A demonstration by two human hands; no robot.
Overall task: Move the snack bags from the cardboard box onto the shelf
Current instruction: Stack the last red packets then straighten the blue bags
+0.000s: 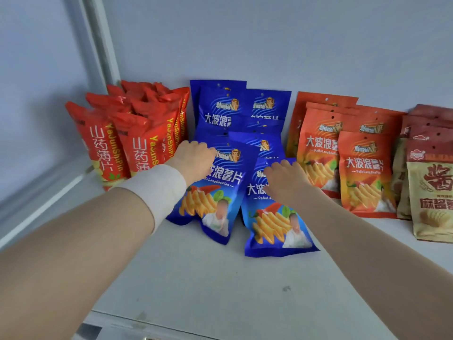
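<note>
Both hands on blue snack bags, white shelf.

Shelf [196, 285]: flat, matte white, faintly scuffed. Bag rows along the back wall: glossy red bags [110, 143] far left, blue snack bags [241, 106] centre, orange bags [343, 153] to their right, tan bags [429, 192] at the edge. Two front blue bags lean back, crinkled foil, printed with wavy chips. Left hand [193, 160], white wristband [157, 190], grip curled over the top edge of left front bag [208, 204]. Right hand [285, 179], fingers spread, pressing flat on right front bag [274, 227].
</note>
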